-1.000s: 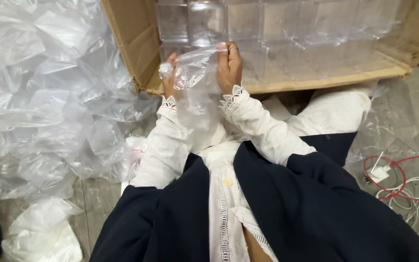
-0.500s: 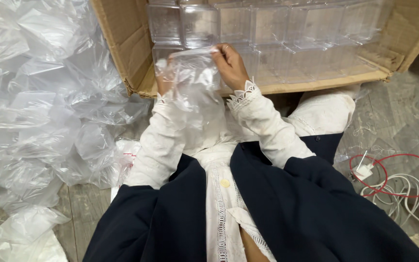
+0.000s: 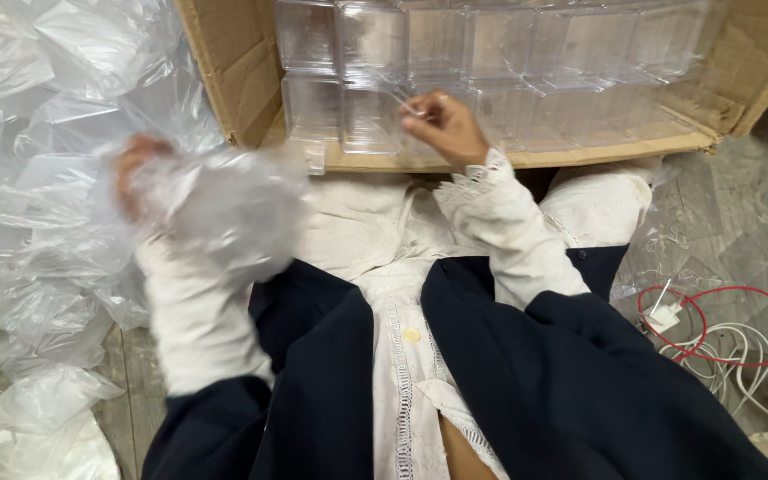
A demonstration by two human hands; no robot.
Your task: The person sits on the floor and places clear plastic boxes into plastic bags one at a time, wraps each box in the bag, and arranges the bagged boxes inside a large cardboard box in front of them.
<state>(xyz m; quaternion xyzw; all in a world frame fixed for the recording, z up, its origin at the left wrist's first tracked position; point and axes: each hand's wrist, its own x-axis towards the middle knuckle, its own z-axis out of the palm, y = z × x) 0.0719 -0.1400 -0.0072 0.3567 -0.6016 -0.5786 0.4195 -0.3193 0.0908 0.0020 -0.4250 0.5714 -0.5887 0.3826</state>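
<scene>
Left hand point(image 3: 135, 173) clutches plastic bag point(image 3: 224, 209); right hand point(image 3: 442, 124) pinches clear box point(image 3: 371, 111).

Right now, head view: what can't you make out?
- Left hand: motion-blurred, mostly behind the clear plastic bag; grip unreadable.
- Right hand: fingertips at the clear boxes; whatever it pinches is too small to tell.
- Cardboard carton: cut off by the top edge.
- Cables: ends run off the right edge.
</scene>
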